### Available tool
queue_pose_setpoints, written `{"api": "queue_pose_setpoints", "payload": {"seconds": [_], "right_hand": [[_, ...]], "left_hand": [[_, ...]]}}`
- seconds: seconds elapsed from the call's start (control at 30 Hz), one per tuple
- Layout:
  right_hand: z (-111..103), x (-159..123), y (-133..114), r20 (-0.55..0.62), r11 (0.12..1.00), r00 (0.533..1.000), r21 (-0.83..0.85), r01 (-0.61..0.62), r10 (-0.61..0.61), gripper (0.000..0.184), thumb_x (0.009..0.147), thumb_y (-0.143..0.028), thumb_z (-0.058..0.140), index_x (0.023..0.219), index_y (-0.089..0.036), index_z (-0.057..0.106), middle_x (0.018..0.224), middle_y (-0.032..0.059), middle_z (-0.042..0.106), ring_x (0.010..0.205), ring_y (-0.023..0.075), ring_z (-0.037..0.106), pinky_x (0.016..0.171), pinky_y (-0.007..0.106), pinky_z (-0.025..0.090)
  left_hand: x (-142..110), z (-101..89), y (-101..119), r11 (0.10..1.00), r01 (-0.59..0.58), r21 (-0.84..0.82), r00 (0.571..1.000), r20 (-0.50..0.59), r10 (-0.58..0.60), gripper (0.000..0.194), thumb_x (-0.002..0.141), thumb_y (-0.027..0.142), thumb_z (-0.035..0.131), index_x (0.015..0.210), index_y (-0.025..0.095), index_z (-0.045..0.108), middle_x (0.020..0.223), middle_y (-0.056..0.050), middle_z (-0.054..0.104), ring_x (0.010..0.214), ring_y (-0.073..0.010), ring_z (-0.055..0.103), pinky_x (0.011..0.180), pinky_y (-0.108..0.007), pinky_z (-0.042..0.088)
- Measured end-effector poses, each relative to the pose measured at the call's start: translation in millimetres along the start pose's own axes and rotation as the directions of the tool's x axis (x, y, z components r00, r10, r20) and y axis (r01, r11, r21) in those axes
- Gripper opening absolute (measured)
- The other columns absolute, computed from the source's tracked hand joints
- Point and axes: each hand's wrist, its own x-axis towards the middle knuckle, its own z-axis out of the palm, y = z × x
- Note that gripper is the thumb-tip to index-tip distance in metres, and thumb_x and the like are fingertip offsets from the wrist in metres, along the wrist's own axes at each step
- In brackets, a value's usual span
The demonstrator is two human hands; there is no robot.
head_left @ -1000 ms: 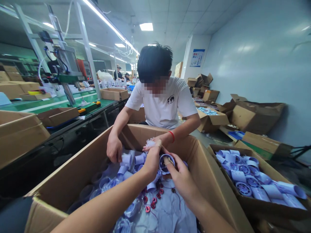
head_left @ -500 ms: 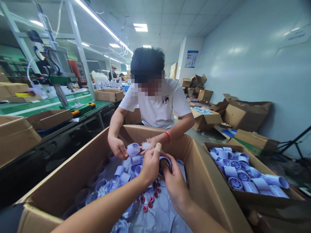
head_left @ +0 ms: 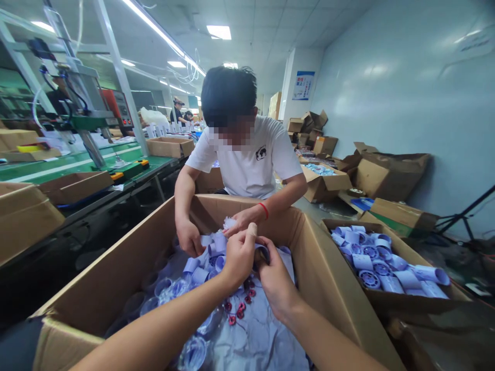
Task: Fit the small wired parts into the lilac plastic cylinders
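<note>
Both my hands are together over a large cardboard box [head_left: 328, 288]. A short pale plastic cylinder [head_left: 262, 252] is between them, its round opening partly visible. My right hand [head_left: 276, 275] grips its near side, with the thumb at the rim. My left hand [head_left: 240, 257] is closed against its left side, its thumb raised and wearing a tan cover; its other fingers are partly hidden. Below, several small red ring-shaped parts with thin wires [head_left: 240, 309] lie on a white sheet [head_left: 263, 335]. Left of them are loose pale cylinders [head_left: 199, 275] and clear plastic-wrapped ones [head_left: 193, 353].
Across the box a co-worker in a white shirt [head_left: 251, 159] reaches in with both hands. A smaller carton [head_left: 421, 306] of pale cylinders stands at right. On the left is a green workbench [head_left: 149, 167] with a press [head_left: 87, 111]. More cartons [head_left: 325, 180] stand behind.
The cylinder in my hands has tilted, so less of its opening shows. The co-worker's hand at left has lowered, and the wrapped cylinder it held is no longer visible in it.
</note>
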Motion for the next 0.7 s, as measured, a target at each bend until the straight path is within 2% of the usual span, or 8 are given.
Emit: {"api": "queue_pose_setpoints", "payload": {"seconds": [0.17, 0.3, 0.37, 0.43, 0.53, 0.63, 0.67, 0.7], "right_hand": [[1.1, 3.5, 2.1, 0.015, 0.999, 1.000, 0.051, -0.004, 0.003, 0.036, 0.071, -0.034, 0.064, 0.105, -0.024, 0.059, 0.101, 0.0014, 0.066, 0.104, 0.0202, 0.057, 0.087, 0.032, 0.048], [-6.4, 15.8, -23.1, 0.095, 0.989, 0.993, 0.123, -0.078, 0.066, 0.045, 0.063, -0.034, 0.071, 0.105, -0.022, 0.059, 0.100, 0.0024, 0.066, 0.094, 0.0198, 0.061, 0.076, 0.030, 0.051], [-24.1, 24.8, -42.4, 0.040, 0.984, 0.997, 0.168, -0.065, 0.059, 0.048, 0.058, -0.033, 0.075, 0.103, -0.022, 0.059, 0.099, 0.0029, 0.067, 0.086, 0.0198, 0.063, 0.065, 0.029, 0.053], [-55.8, 32.6, -58.8, -0.134, 0.978, 0.991, 0.205, 0.032, -0.004, 0.048, 0.058, -0.033, 0.076, 0.101, -0.023, 0.058, 0.097, 0.0025, 0.067, 0.079, 0.0184, 0.065, 0.059, 0.027, 0.053], [-126.0, 37.7, -66.5, -0.475, 0.976, 0.872, 0.108, 0.189, -0.116, 0.039, 0.064, -0.035, 0.072, 0.098, -0.023, 0.056, 0.089, 0.0002, 0.066, 0.067, 0.0133, 0.063, 0.055, 0.023, 0.053], [-201.8, 38.1, -53.4, -0.741, 1.000, 0.671, 0.007, -0.017, 0.016, 0.025, 0.072, -0.031, 0.063, 0.094, -0.024, 0.053, 0.077, -0.0028, 0.062, 0.055, 0.0104, 0.057, 0.048, 0.020, 0.050], [-223.0, 38.3, -47.7, -0.806, 0.990, 0.581, 0.041, -0.134, 0.112, 0.020, 0.075, -0.031, 0.060, 0.093, -0.023, 0.052, 0.071, -0.0032, 0.059, 0.051, 0.0106, 0.056, 0.046, 0.021, 0.048], [-240.6, 38.8, -43.2, -0.827, 0.982, 0.541, 0.062, -0.180, 0.151, 0.016, 0.079, -0.030, 0.054, 0.093, -0.022, 0.052, 0.067, -0.0025, 0.056, 0.047, 0.0114, 0.053, 0.042, 0.021, 0.046]], "left_hand": [[7.3, -3.3, 1.1, 0.997, 0.006, 0.076, 0.999, 0.038, -0.009, 0.056, 0.080, 0.056, 0.038, 0.049, 0.015, 0.060, 0.056, -0.006, 0.063, 0.063, -0.0192, 0.059, 0.065, -0.030, 0.046], [18.3, -11.8, 3.3, 0.997, -0.073, 0.033, 0.985, 0.156, 0.067, 0.053, 0.081, 0.057, 0.038, 0.064, 0.014, 0.064, 0.069, -0.006, 0.066, 0.074, -0.0205, 0.060, 0.073, -0.030, 0.047], [24.3, -17.5, -1.1, 0.988, -0.154, 0.029, 0.976, 0.160, 0.148, 0.048, 0.083, 0.055, 0.038, 0.077, 0.015, 0.064, 0.078, -0.005, 0.066, 0.079, -0.0199, 0.059, 0.074, -0.030, 0.046], [31.0, -22.8, -10.4, 0.967, -0.207, 0.148, 0.960, 0.223, 0.171, 0.043, 0.083, 0.052, 0.040, 0.076, 0.016, 0.061, 0.075, -0.004, 0.063, 0.074, -0.0179, 0.056, 0.071, -0.028, 0.045], [38.7, -27.5, -30.2, 0.868, -0.272, 0.414, 0.851, 0.525, 0.016, 0.035, 0.081, 0.044, 0.043, 0.063, 0.017, 0.056, 0.064, -0.001, 0.057, 0.063, -0.0152, 0.052, 0.062, -0.026, 0.043], [39.5, -29.8, -52.7, 0.696, -0.403, 0.595, 0.693, 0.695, -0.193, 0.020, 0.076, 0.028, 0.047, 0.076, 0.017, 0.063, 0.079, -0.004, 0.065, 0.075, -0.0178, 0.059, 0.071, -0.027, 0.046], [38.5, -30.7, -60.5, 0.642, -0.442, 0.626, 0.660, 0.712, -0.240, 0.021, 0.075, 0.024, 0.048, 0.085, 0.016, 0.065, 0.089, -0.006, 0.067, 0.084, -0.0197, 0.061, 0.077, -0.028, 0.046], [37.2, -32.0, -68.5, 0.596, -0.469, 0.652, 0.638, 0.717, -0.281, 0.027, 0.073, 0.022, 0.049, 0.094, 0.016, 0.065, 0.100, -0.009, 0.066, 0.093, -0.0216, 0.062, 0.084, -0.029, 0.046]]}}
